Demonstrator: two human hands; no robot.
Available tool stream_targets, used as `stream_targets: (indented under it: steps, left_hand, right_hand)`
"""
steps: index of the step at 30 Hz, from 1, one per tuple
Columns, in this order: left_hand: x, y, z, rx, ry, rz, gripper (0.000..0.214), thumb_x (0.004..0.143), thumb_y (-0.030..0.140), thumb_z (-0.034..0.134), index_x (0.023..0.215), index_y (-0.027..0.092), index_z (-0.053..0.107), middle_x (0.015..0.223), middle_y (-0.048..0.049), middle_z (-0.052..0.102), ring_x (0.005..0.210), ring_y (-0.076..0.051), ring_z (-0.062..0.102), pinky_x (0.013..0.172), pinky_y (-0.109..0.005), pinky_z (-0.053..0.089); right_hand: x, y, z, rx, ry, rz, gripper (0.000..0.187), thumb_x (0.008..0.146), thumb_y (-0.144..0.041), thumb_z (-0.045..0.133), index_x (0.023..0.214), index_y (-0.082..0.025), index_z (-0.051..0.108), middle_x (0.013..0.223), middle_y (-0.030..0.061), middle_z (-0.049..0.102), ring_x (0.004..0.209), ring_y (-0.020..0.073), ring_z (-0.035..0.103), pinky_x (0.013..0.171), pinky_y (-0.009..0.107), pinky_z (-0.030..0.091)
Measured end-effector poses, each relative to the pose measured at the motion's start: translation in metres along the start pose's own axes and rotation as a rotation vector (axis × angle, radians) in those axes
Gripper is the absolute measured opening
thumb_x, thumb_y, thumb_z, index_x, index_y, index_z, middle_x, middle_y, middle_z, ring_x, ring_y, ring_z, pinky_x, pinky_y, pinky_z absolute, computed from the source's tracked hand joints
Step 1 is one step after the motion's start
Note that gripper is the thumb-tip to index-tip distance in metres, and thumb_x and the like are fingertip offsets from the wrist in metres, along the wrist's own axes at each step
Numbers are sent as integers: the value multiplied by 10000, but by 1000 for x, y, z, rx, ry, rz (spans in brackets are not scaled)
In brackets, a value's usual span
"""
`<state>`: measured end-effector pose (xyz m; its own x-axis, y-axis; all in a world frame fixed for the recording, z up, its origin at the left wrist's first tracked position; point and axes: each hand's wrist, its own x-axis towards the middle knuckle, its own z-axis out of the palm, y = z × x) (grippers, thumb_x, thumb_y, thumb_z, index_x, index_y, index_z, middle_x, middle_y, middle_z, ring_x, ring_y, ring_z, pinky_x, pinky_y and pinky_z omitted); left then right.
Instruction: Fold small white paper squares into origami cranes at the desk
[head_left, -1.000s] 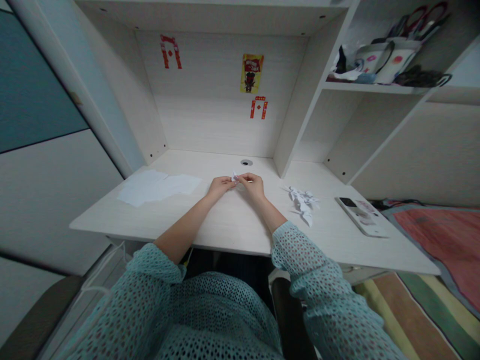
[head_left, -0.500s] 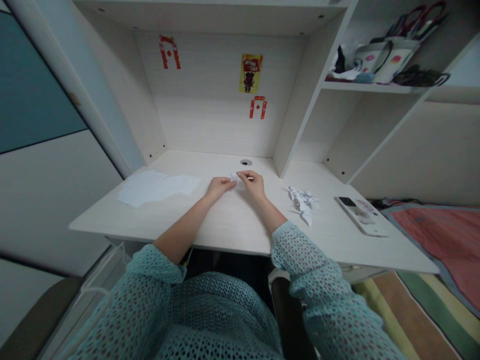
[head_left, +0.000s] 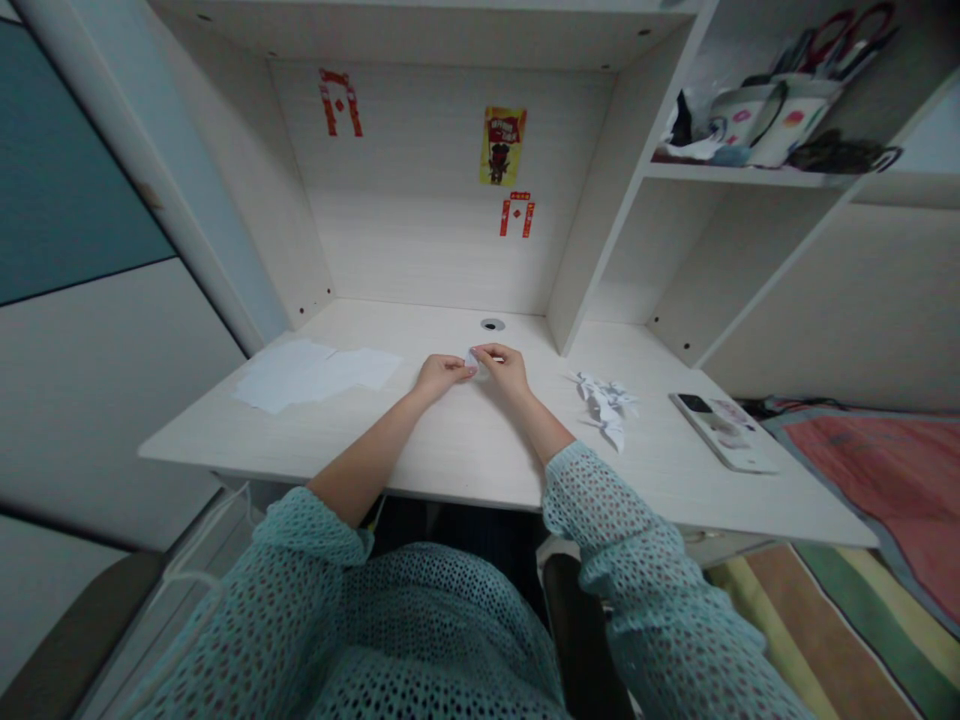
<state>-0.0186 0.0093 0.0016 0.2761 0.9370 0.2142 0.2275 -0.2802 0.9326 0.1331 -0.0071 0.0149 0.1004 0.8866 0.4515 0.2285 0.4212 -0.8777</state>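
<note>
A small folded piece of white paper (head_left: 471,359) is pinched between my two hands above the middle of the desk. My left hand (head_left: 442,376) grips its left side between thumb and fingers. From the right, my right hand (head_left: 504,366) pinches its upper edge. Fingers cover much of the paper, so its exact shape is hard to make out. To the right lies a small heap of folded white paper pieces (head_left: 604,404) with pointed ends. Flat sheets of white paper (head_left: 315,376) overlap on the left part of the desk.
A phone (head_left: 721,432) lies on the desk (head_left: 457,450) at the right. Behind my hands is a round cable hole (head_left: 493,325). Upright panels and a shelf (head_left: 750,175) holding cups (head_left: 793,115) with pens and scissors stand at the back right. A bed (head_left: 877,480) adjoins the right side.
Both hands stay in nearly the same place, with the folded paper still between them. The paper's visible part looks slightly smaller as the fingers shift on it.
</note>
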Motion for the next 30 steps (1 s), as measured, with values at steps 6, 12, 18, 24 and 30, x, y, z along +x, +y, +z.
stream_targets:
  steps: [6, 12, 18, 24, 30]
  left_hand:
    - [-2, 5, 1, 18, -3, -22, 377, 570, 497, 695, 641, 128, 668, 577, -15, 597, 554, -114, 486, 540, -231, 341]
    - [-3, 7, 4, -9, 2, -48, 384, 544, 490, 713, 651, 124, 672, 598, -23, 618, 573, -117, 515, 551, -226, 355]
    - [-5, 10, 6, -70, -1, -69, 406, 552, 513, 709, 638, 119, 662, 598, -41, 622, 541, -102, 485, 533, -225, 346]
    - [-2, 3, 5, -91, 2, -48, 411, 567, 520, 703, 668, 123, 675, 631, -49, 640, 564, -110, 511, 552, -229, 364]
    - [2, -4, 3, -45, 49, -29, 396, 556, 490, 716, 699, 121, 694, 652, -50, 655, 595, -125, 549, 591, -239, 392]
  right_hand:
    - [1, 2, 1, -25, 0, -3, 326, 707, -493, 577, 737, -181, 671, 760, 36, 678, 709, 163, 575, 642, 265, 430]
    - [-1, 3, 1, -62, 39, -24, 304, 734, -468, 552, 736, -182, 654, 757, 33, 664, 690, 151, 561, 628, 257, 413]
    - [-2, 1, 2, -100, 54, -22, 305, 748, -472, 533, 750, -189, 647, 774, 37, 665, 700, 158, 560, 620, 262, 413]
    - [-6, -6, 1, -146, 71, -72, 267, 751, -440, 546, 778, -198, 656, 811, 42, 666, 685, 154, 545, 631, 271, 418]
    - [-9, -10, -2, -292, 54, -200, 216, 781, -394, 561, 807, -227, 696, 816, 43, 662, 726, 176, 537, 756, 325, 422]
